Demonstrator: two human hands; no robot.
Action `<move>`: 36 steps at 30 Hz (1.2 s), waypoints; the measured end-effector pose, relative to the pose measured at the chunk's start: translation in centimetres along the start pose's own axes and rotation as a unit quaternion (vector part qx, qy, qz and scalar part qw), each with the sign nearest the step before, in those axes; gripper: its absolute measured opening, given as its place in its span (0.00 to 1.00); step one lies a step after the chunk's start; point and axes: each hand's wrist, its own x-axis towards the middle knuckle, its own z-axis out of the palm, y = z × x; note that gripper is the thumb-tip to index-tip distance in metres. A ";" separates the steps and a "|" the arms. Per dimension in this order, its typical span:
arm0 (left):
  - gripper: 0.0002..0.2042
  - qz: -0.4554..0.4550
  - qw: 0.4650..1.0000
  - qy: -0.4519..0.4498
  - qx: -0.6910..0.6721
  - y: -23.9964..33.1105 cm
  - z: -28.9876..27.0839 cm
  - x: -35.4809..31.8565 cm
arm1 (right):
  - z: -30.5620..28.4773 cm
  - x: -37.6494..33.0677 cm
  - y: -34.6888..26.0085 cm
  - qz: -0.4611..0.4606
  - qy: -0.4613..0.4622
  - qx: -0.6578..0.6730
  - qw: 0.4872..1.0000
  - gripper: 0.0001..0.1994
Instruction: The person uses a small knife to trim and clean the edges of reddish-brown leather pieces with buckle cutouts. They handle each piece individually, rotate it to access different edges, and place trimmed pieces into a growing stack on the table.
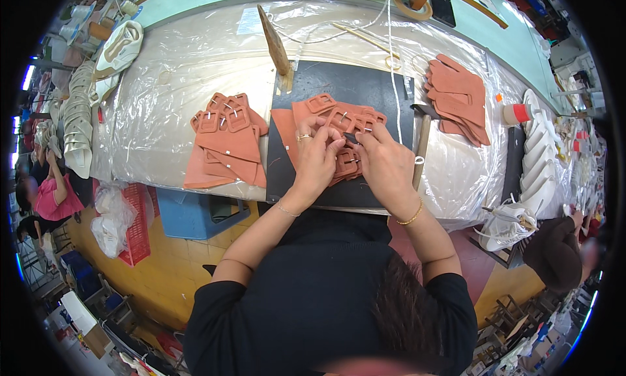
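My left hand (315, 158), with a ring on one finger, pinches the edge of a terracotta strap piece with a covered square buckle (341, 120). Facing it, my right hand (390, 166) has its fingers closed around a small dark object (351, 138), whose kind I cannot make out. The fingertips almost meet over the buckle and partly cover it. More buckled pieces lie beneath and around both hands on a black mat (326, 79); a second buckle (347, 161) shows between the hands. Metal prongs show on several buckles.
Left of the mat lies a pile of buckled terracotta pieces (228, 144); at the right is a stack of cut pieces (460, 99). A wooden post (274, 40) rises behind the mat. White shoe parts (538, 161) line the table's right end. A blue stool (186, 214) stands below.
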 end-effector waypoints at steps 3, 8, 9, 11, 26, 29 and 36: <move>0.04 -0.010 1.000 -0.003 0.003 0.1 0.1 -0.1 | 0.1 0.1 -0.1 0.003 -0.005 -0.008 1.000 0.05; 0.04 0.007 1.000 0.002 0.015 -0.2 0.2 -0.2 | 0.1 0.3 -0.2 -0.002 -0.012 -0.026 1.000 0.03; 0.05 -0.006 1.000 0.003 -0.021 -0.3 0.2 -0.2 | 0.1 0.3 -0.1 -0.004 -0.009 -0.024 1.000 0.03; 0.06 -0.001 0.999 0.020 -0.048 -0.7 -0.3 -0.2 | 0.1 0.3 0.1 -0.007 -0.001 -0.012 1.000 0.03; 0.12 0.013 0.998 0.059 -0.005 -0.1 -2.3 0.7 | 0.0 -0.5 0.5 0.036 0.015 0.086 0.996 0.06; 0.07 0.003 0.998 0.055 0.022 -0.1 -2.0 1.1 | -0.1 -0.5 0.5 0.034 0.036 0.086 0.995 0.07; 0.06 0.000 0.998 0.052 0.021 -0.5 -2.1 1.8 | 1.0 0.4 0.1 0.005 0.047 0.067 0.997 0.08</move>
